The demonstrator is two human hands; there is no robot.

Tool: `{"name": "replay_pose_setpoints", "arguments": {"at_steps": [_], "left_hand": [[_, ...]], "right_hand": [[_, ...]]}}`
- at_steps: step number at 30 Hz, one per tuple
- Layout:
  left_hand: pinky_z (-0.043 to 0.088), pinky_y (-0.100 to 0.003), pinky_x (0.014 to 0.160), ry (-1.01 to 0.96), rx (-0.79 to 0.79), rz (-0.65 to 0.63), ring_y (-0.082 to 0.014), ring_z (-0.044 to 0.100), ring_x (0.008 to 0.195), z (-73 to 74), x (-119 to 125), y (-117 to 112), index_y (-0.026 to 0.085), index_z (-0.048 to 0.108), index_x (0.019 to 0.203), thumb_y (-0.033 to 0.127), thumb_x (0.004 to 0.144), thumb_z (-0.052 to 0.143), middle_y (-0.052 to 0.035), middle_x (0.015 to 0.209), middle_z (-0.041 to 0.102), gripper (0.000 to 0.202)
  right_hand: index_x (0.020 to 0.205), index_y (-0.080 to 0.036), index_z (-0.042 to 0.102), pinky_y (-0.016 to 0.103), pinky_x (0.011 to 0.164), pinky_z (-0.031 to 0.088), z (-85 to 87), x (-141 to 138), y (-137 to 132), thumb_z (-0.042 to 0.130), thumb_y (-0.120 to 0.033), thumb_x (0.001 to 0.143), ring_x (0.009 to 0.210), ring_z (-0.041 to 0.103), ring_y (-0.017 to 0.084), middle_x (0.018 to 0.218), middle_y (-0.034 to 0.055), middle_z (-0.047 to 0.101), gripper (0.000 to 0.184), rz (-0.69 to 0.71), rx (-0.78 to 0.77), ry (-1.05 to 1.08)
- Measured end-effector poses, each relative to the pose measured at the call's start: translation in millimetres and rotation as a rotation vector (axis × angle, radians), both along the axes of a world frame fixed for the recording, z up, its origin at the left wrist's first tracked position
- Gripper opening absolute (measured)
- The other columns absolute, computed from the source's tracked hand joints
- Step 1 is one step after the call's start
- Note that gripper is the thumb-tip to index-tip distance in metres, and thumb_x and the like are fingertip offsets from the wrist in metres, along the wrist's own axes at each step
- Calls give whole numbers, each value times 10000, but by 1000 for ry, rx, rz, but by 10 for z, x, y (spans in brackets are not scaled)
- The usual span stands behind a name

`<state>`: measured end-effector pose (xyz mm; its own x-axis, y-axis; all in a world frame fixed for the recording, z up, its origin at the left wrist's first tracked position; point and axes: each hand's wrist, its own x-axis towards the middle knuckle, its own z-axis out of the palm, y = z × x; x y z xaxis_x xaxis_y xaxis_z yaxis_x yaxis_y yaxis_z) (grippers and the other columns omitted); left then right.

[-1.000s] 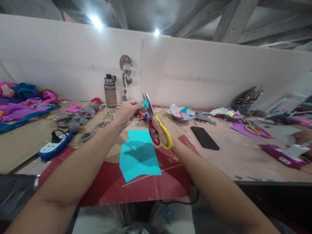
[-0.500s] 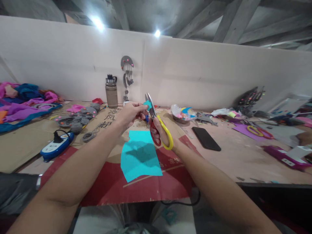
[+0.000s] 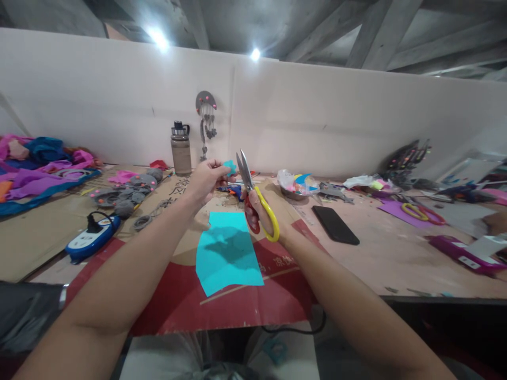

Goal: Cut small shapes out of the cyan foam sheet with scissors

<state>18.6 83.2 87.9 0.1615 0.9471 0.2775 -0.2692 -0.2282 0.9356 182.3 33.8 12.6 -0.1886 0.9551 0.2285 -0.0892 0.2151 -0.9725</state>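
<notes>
My left hand [image 3: 206, 179] pinches a small turquoise paper piece [image 3: 229, 167] above the table. My right hand [image 3: 259, 211] grips scissors [image 3: 253, 195] with red and yellow handles, blades pointing up and slightly apart, just right of the small piece. A larger turquoise paper sheet [image 3: 226, 251] lies flat on the red cardboard [image 3: 174, 301] below both hands.
A black phone [image 3: 335, 225] lies right of the cardboard. A water bottle [image 3: 181, 148] stands at the wall. A blue-white power strip [image 3: 89, 240], grey felt pieces [image 3: 122, 192] and coloured paper [image 3: 39, 169] lie left. A bowl of scraps [image 3: 295, 186] and other scissors [image 3: 415, 212] sit right.
My left hand has drawn the small turquoise piece a little left, away from the scissor blades. The scissors stay nearly still.
</notes>
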Motion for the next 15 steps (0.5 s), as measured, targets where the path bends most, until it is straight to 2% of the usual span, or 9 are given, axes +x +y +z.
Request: {"name": "replay_pose_setpoints", "arguments": {"at_steps": [3,7,12,15], "left_hand": [[417,-180,524,-9,47,-16,-56,532,500,4,-13,3,153,585,667,143,676,778,18,589,615,194],[366,-168,489,-1,66,-38,-37,453,475,3,-24,8,145,602,633,169,666,794,51,541,520,196],[431,-193,512,29,13,-33,-80,578,516,24,-37,4,154,578,669,185,688,756,-13,630,648,182],[426,-189,496,45,0,-22,-73,560,483,39,-50,14,153,570,671,168,695,747,-30,637,675,179]], "right_hand": [[974,-226,499,221,306,321,-8,4,13,551,-891,768,353,395,74,574,-98,430,698,-36,91,-58],[978,-229,501,225,314,336,12,17,4,517,-875,810,355,391,73,586,-94,435,667,-11,116,-98],[1000,-227,515,220,316,336,31,37,-20,517,-846,842,374,412,73,619,-82,454,639,43,119,-106],[1011,-219,528,217,323,341,17,49,-14,512,-829,860,386,423,72,636,-74,462,630,45,121,-125]]}}
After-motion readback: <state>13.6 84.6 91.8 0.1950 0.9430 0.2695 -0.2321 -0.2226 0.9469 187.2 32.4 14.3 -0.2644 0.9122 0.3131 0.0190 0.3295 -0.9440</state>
